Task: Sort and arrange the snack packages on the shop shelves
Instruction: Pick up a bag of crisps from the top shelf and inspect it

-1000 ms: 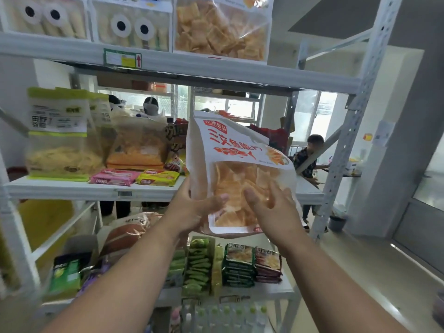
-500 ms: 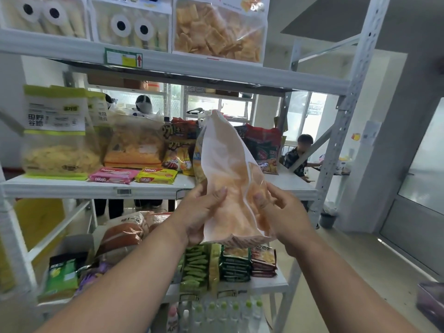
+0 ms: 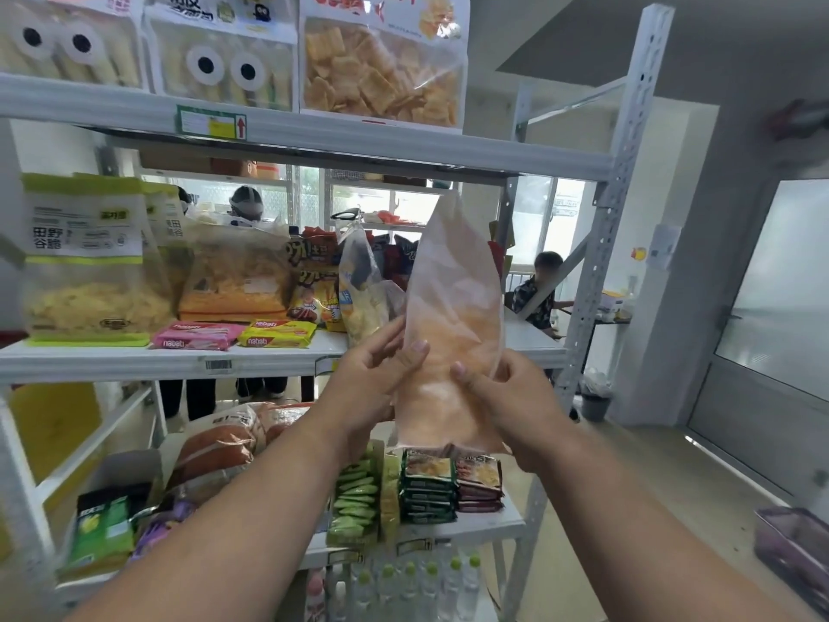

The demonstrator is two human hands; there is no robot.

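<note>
A tall bag of orange chips (image 3: 453,307) stands upright in front of the middle shelf (image 3: 134,359), turned nearly edge-on so its pale back faces me. My left hand (image 3: 372,374) grips its lower left side, thumb on the front. My right hand (image 3: 507,397) grips the lower right side, thumb pressed on the bag. A matching chip bag (image 3: 381,74) stands on the top shelf (image 3: 314,141). The middle shelf holds green-labelled cereal bags (image 3: 89,258), an orange-bottomed bag (image 3: 237,276), pink and yellow wafer packs (image 3: 197,336) and small crisp bags (image 3: 314,280).
The lower shelf (image 3: 493,523) carries bread bags (image 3: 215,446), green packets (image 3: 354,500) and stacked small packs (image 3: 426,487). Bottles (image 3: 403,581) stand below. A white upright post (image 3: 614,208) bounds the shelves on the right. A person (image 3: 538,289) sits behind; open floor lies to the right.
The chip bag has turned from showing its printed front to nearly edge-on, back towards me, and shifted slightly right. Both hands kept their hold on its lower part.
</note>
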